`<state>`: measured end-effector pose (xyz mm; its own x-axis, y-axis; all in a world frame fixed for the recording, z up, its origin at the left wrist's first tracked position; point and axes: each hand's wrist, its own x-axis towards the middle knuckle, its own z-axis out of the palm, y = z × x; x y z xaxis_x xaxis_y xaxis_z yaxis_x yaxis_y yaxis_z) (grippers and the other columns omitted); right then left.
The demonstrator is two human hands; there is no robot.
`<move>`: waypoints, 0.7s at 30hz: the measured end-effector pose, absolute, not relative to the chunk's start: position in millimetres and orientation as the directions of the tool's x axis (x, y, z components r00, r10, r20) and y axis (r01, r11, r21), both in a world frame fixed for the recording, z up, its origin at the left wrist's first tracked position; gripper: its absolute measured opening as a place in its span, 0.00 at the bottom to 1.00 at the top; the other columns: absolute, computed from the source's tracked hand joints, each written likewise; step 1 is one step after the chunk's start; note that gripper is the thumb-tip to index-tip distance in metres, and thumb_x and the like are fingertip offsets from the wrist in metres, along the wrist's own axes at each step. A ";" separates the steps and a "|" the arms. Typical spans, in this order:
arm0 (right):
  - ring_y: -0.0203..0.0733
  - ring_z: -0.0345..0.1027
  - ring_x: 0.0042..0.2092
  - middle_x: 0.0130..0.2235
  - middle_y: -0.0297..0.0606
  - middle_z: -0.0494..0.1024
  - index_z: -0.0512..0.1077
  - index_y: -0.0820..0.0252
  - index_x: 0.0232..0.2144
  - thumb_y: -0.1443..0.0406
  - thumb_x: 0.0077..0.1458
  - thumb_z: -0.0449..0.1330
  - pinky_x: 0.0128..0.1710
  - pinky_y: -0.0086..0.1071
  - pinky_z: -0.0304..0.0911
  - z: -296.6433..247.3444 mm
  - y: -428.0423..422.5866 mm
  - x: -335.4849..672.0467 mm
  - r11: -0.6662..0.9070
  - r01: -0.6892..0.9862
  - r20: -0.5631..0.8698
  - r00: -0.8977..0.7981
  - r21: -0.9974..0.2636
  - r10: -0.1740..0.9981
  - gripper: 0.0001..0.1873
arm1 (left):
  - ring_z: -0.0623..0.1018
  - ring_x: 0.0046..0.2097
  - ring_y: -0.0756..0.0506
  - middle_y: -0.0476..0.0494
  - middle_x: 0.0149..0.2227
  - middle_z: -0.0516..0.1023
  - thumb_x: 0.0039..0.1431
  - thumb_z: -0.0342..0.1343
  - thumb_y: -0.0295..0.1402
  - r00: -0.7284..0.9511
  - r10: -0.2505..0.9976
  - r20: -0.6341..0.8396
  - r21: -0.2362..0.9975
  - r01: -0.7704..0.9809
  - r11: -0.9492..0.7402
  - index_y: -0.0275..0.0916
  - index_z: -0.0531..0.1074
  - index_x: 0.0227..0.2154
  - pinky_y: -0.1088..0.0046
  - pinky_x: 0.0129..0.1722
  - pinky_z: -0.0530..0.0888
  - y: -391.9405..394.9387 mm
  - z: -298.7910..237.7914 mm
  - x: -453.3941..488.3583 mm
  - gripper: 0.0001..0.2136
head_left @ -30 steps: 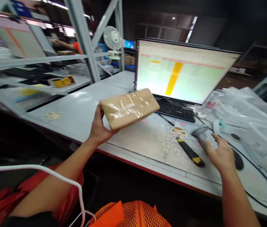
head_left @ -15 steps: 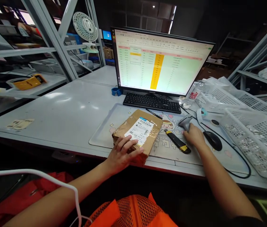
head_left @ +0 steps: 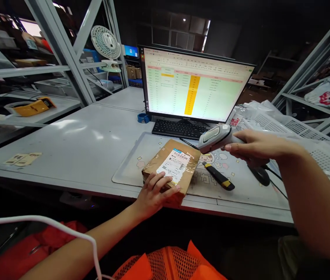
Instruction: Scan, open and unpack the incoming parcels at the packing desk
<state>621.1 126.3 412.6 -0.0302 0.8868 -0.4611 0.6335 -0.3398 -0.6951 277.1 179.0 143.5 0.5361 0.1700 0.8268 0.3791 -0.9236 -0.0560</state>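
Observation:
A brown cardboard box (head_left: 193,160) lies on the desk mat, with a white shipping label (head_left: 174,165) on its top face. My left hand (head_left: 156,194) holds the box at its near edge, fingers laid over the top by the label's lower end. In my right hand (head_left: 251,146) is a grey barcode scanner (head_left: 217,137), raised above the mat to the right of the box. Its head points left, toward the label. A black and yellow utility knife (head_left: 219,177) lies between the box and my right forearm.
Behind the box stand a keyboard (head_left: 176,129) and a monitor (head_left: 165,93) showing a spreadsheet. A black mouse (head_left: 260,175) sits under my right wrist. White plastic baskets (head_left: 325,163) line the right side. A blue tape roll (head_left: 143,118) and paper cards (head_left: 23,159) lie further left.
My right hand has lifted the barcode scanner off the mat and swung it up and left toward the box. The left hand stays on the box.

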 end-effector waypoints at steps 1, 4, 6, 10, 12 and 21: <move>0.28 0.49 0.19 0.23 0.26 0.61 0.63 0.54 0.30 0.34 0.49 0.74 0.14 0.26 0.43 415.4 129.2 614.1 -0.328 0.654 -0.460 -0.034 -0.682 0.887 0.36 | 0.69 0.67 0.40 0.43 0.58 0.76 0.53 0.60 0.16 0.538 0.167 0.827 -0.058 0.376 -0.925 0.50 0.75 0.60 0.57 0.76 0.56 178.8 143.8 277.2 0.33; 0.30 0.52 0.19 0.23 0.27 0.63 0.65 0.55 0.32 0.36 0.53 0.72 0.13 0.26 0.45 410.8 139.3 604.7 -0.281 0.710 -0.421 -0.024 -0.645 0.907 0.34 | 0.67 0.68 0.38 0.42 0.59 0.74 0.51 0.60 0.15 0.545 0.163 0.823 -0.059 0.367 -0.928 0.49 0.73 0.61 0.57 0.77 0.55 180.9 144.7 275.1 0.35; 0.32 0.56 0.20 0.24 0.28 0.65 0.67 0.55 0.34 0.38 0.57 0.69 0.13 0.26 0.48 399.2 145.4 609.1 -0.243 0.745 -0.357 0.006 -0.622 0.934 0.30 | 0.67 0.69 0.36 0.39 0.60 0.73 0.51 0.62 0.17 0.526 0.172 0.833 -0.040 0.367 -0.929 0.47 0.71 0.64 0.53 0.77 0.56 187.1 146.1 269.6 0.36; 0.41 0.71 0.28 0.31 0.36 0.75 0.73 0.56 0.42 0.45 0.66 0.62 0.19 0.28 0.60 358.0 158.2 633.2 -0.228 0.823 -0.160 0.168 -0.521 0.973 0.20 | 0.69 0.69 0.30 0.32 0.64 0.70 0.55 0.70 0.28 0.330 0.356 0.874 0.197 0.429 -0.882 0.45 0.58 0.74 0.42 0.73 0.64 214.6 151.1 246.5 0.45; 0.46 0.77 0.37 0.37 0.42 0.80 0.76 0.58 0.46 0.51 0.69 0.60 0.29 0.31 0.70 330.7 163.8 643.6 -0.246 0.874 -0.054 0.246 -0.420 0.968 0.17 | 0.70 0.70 0.29 0.28 0.68 0.67 0.53 0.74 0.35 0.162 0.589 0.792 0.476 0.440 -0.761 0.45 0.52 0.77 0.41 0.71 0.67 233.7 154.4 231.7 0.52; 0.51 0.75 0.58 0.63 0.47 0.75 0.74 0.57 0.62 0.54 0.71 0.65 0.58 0.52 0.74 241.4 166.9 637.9 -0.456 0.877 0.138 0.476 -0.150 0.869 0.23 | 0.63 0.77 0.30 0.31 0.77 0.60 0.52 0.75 0.50 0.029 0.969 0.245 0.969 0.040 -0.246 0.46 0.46 0.79 0.46 0.77 0.59 277.4 158.8 198.3 0.59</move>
<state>637.9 166.9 241.4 0.4756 0.8688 0.1378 0.8770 -0.4563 -0.1504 198.3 277.4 158.8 0.0288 0.9692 0.2448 0.0399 -0.2458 0.9685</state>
